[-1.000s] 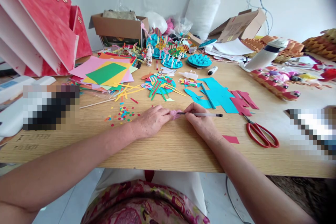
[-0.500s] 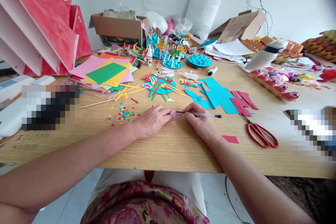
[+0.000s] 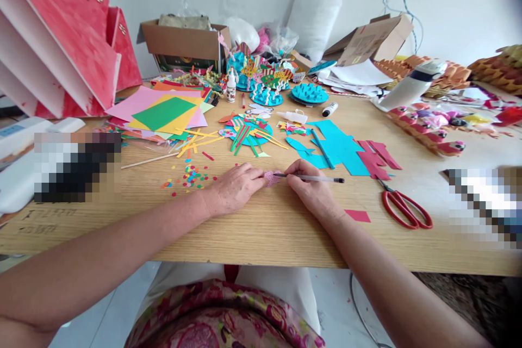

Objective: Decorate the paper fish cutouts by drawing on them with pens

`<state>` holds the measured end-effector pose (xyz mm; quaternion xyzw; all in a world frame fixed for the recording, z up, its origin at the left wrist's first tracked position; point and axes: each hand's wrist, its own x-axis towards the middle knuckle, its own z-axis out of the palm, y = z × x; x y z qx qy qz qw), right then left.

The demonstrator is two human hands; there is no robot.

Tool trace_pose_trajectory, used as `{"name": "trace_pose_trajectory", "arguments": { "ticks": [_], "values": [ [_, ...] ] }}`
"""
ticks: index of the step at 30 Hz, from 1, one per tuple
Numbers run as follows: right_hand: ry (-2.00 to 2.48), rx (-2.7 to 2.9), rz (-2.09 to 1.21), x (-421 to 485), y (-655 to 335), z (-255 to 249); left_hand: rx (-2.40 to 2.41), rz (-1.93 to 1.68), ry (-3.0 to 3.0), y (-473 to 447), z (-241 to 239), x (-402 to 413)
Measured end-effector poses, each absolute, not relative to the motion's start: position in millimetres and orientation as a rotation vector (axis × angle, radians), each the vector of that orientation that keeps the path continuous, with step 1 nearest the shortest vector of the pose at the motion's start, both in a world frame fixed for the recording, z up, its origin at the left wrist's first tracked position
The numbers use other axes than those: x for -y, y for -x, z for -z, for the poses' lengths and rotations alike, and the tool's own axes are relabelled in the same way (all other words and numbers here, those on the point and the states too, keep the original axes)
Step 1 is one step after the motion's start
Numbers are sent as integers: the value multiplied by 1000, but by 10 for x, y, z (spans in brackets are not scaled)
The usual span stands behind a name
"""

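A small pink paper piece point(image 3: 271, 178) covered with fine dark marks lies on the table between my hands. The fingers of my left hand point(image 3: 236, 187) are together and hold its left end down against the wood. In a writing grip, my right hand point(image 3: 312, 185) is closed around a pen point(image 3: 314, 178) with a clear barrel and a black end. Its tip touches the pink piece or is just above it; I cannot tell which. Red-handled scissors point(image 3: 408, 209) and a red paper scrap point(image 3: 358, 216) lie to the right of my right forearm.
Loose paper dots point(image 3: 193, 176) are scattered left of my left hand. Beyond my hands are paper strips on a blue disc point(image 3: 261, 138), blue paper point(image 3: 340, 147), a glue bottle point(image 3: 231, 87) and stacked coloured sheets point(image 3: 163, 111). A white flask point(image 3: 411, 87) lies tilted at the right.
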<state>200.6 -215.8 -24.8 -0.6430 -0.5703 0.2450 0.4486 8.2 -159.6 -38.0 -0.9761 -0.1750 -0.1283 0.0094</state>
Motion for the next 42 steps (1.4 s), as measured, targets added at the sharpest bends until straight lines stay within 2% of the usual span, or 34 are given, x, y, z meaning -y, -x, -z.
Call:
{"name": "trace_pose_trajectory", "arguments": {
  "ticks": [42],
  "values": [
    [1602, 1382, -618, 2168, -2001, 218, 557, 372, 3038, -81, 374, 1593]
  ]
}}
